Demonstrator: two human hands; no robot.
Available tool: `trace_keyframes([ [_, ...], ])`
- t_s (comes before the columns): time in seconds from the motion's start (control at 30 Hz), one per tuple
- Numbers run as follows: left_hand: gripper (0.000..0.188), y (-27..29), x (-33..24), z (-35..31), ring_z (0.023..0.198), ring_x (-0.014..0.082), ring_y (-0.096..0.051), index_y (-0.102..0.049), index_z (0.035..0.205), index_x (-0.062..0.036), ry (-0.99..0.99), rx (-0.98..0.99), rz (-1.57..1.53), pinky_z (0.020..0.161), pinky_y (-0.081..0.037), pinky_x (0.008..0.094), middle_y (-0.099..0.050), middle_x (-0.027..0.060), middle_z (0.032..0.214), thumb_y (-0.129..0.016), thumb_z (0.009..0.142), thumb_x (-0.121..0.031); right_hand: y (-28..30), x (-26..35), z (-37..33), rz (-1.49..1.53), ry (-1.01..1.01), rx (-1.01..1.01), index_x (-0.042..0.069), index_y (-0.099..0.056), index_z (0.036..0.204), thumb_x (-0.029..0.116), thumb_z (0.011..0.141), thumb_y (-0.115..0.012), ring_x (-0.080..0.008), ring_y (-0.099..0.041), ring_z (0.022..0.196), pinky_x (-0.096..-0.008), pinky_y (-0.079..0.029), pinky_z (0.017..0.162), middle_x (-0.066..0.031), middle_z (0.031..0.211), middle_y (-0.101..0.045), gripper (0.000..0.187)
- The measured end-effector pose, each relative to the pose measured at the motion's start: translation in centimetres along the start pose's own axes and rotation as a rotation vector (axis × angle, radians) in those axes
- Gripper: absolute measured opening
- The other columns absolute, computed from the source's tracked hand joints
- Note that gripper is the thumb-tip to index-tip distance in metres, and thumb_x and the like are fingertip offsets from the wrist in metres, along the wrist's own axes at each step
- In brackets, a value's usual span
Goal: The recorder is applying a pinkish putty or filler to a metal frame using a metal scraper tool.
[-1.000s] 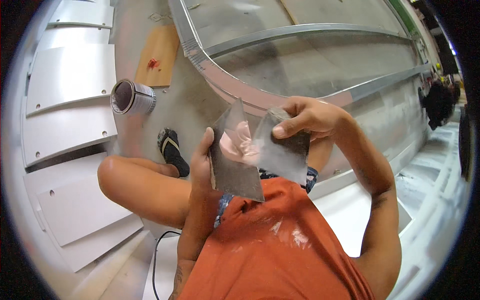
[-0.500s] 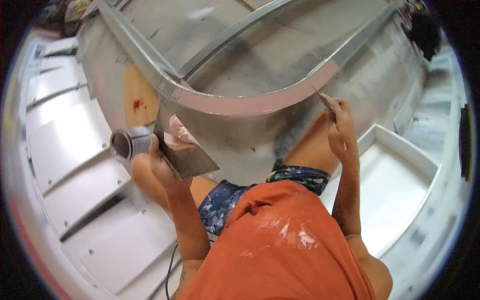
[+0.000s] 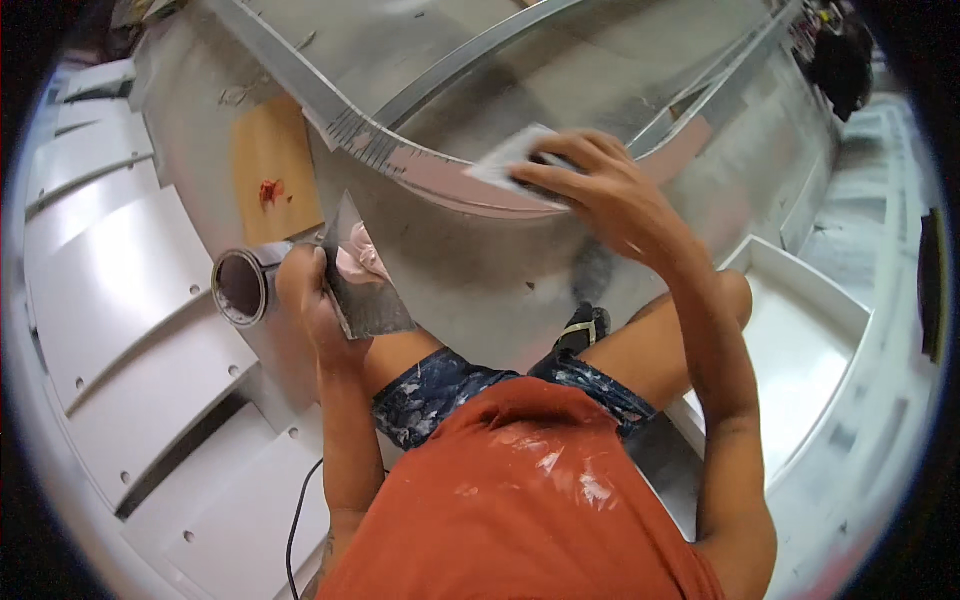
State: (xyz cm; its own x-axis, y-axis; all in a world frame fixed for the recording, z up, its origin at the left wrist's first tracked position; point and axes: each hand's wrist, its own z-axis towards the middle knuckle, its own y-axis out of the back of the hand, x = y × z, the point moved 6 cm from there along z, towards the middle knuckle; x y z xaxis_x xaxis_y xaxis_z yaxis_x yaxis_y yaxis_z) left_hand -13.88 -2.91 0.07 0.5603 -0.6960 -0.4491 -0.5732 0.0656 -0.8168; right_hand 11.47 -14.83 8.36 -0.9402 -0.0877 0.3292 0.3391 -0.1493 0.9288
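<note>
My left hand [image 3: 312, 300] is closed around the edge of a flat grey plate [image 3: 380, 312], held tilted above my thigh. A lump of pink putty [image 3: 360, 256] lies on that plate. Over the curved metal frame [image 3: 352, 122], my right hand [image 3: 612, 200] grips a flat putty spreader [image 3: 498, 166], slightly blurred. The spreader's blade is at the pink-coated outer face [image 3: 432, 180] of the bend; whether it touches is hard to tell. Its grip is partly hidden under my fingers.
An open can [image 3: 240, 290] lies tipped beside my left hand, near a wooden board [image 3: 275, 160] with a red smear. White panels [image 3: 120, 300] line the left side. A shallow white tray [image 3: 785, 385] sits right of my leg. A black cable [image 3: 295, 515] trails at lower left.
My right hand has swung left and forward from the right end of the pink strip to its middle, and the spreader now shows its flat face. The left-hand plate has shifted slightly left.
</note>
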Motion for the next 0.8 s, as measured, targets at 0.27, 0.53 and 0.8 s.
trace_keyframes([
  [0.27,0.045,9.1,0.0,-3.5,0.107,0.0231,-0.06,-0.052,0.127,0.0025,-0.104,0.055,-0.122,0.097,-0.046,0.0362,-0.061,0.0127,0.119,-0.042,0.101,-0.033,-9.6,2.0,11.9,-0.158,0.535,-0.094,0.027,-0.06,0.129,0.006,0.083,-0.061,-0.0267,-0.051,0.122,-0.0383,-0.04,0.108,-0.006,0.124,-0.055,0.05],
  [0.53,0.042,7.1,0.3,-5.1,0.1,0.0217,-0.063,-0.053,0.125,0.004,-0.233,-0.197,-0.035,0.09,-0.051,0.0312,-0.063,0.0135,0.115,-0.043,0.101,-0.028,-9.1,-0.8,5.7,-0.222,0.557,0.085,0.027,-0.06,0.129,0.005,0.083,-0.062,-0.0244,-0.05,0.123,-0.0353,-0.042,0.107,-0.0055,0.126,-0.054,0.052],
  [0.8,0.041,7.4,1.3,-3.3,0.108,0.0206,-0.062,-0.053,0.126,0.004,-0.132,0.035,-0.044,0.093,-0.051,0.0305,-0.061,0.0157,0.122,-0.043,0.101,-0.027,-5.3,-3.7,-1.7,-0.26,0.568,0.222,0.026,-0.058,0.129,0.011,0.08,-0.063,-0.0234,-0.049,0.122,-0.0353,-0.043,0.105,-0.0045,0.127,-0.051,0.052],
])
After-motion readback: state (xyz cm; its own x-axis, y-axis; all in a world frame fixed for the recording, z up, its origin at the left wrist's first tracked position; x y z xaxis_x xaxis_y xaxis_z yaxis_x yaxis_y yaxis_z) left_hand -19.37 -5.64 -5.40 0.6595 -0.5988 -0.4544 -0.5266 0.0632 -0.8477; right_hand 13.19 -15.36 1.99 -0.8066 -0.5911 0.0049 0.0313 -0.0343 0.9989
